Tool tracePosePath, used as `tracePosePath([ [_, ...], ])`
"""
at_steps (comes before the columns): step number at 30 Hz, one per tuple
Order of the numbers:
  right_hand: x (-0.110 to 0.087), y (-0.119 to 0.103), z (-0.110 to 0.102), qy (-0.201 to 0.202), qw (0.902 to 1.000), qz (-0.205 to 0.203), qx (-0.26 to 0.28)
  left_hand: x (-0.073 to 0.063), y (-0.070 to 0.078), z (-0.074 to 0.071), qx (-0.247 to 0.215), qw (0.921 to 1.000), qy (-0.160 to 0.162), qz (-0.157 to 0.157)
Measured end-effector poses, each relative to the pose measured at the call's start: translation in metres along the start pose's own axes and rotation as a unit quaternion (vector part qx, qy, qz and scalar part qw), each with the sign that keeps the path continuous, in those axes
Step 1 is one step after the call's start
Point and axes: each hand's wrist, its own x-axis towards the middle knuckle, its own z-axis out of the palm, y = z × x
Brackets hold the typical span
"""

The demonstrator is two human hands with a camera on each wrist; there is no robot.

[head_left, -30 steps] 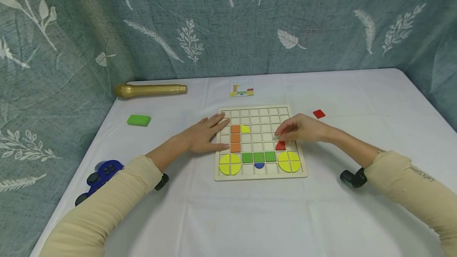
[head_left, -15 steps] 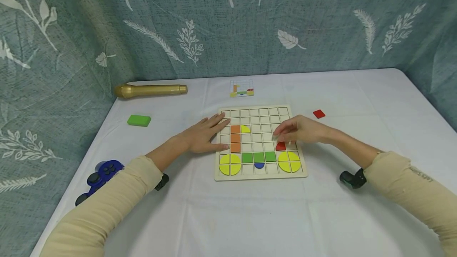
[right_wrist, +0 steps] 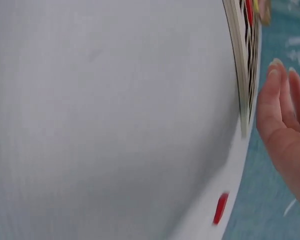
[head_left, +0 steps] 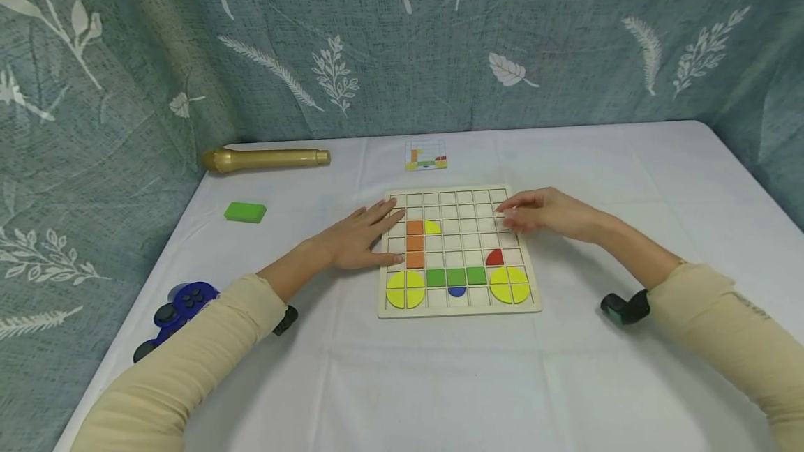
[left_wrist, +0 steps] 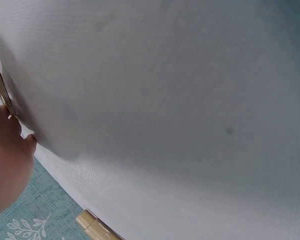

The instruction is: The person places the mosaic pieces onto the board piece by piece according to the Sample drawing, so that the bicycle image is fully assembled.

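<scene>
A pale wooden grid board (head_left: pixel 461 239) lies on the white table. My left hand (head_left: pixel 352 238) rests on its left edge with the fingers spread. Over the board's right edge hovers my right hand (head_left: pixel 549 215), fingers loosely bent, with nothing between them in the right wrist view. Set in the grid are orange squares (head_left: pixel 414 243), green squares (head_left: pixel 455 276), a blue half-round piece (head_left: pixel 457 291), a yellow quarter-round piece (head_left: pixel 431 227), two yellow circles (head_left: pixel 405 289) and a red quarter-round piece (head_left: pixel 495 257). A loose red piece (right_wrist: pixel 220 208) lies on the cloth, hidden by my hand in the head view.
A small pattern card (head_left: pixel 426 155) lies behind the board. To the left are a gold microphone-shaped object (head_left: pixel 266 159), a green block (head_left: pixel 245 212) and a blue game controller (head_left: pixel 182 309). A leaf-printed curtain (head_left: pixel 402 40) hangs behind the table.
My right hand has lifted off the red quarter-round piece, which stays in the grid, and moved back and to the right, now covering the loose red piece. The left hand has not moved.
</scene>
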Motion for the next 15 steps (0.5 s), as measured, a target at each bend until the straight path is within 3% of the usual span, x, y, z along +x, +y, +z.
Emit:
tracePosePath([
  [4, -0.002, 0.003, -0.018, 0.035, 0.9969, 0.009, 0.07, 0.0, 0.0, 0.0, -0.005, 1.0, 0.0, 0.002],
  [6, -0.002, 0.005, -0.026, 0.06, 0.995, 0.009, 0.079, 0.0, 0.0, -0.001, -0.007, 1.0, -0.001, 0.003],
  [12, 0.002, 0.016, -0.048, 0.141, 0.9893, 0.018, 0.031, -0.001, 0.0, -0.001, -0.009, 1.0, -0.003, 0.0],
  [15, 0.002, 0.021, -0.056, 0.158, 0.987, 0.029, -0.008, -0.001, 0.0, -0.001, -0.007, 1.0, -0.002, 0.0],
])
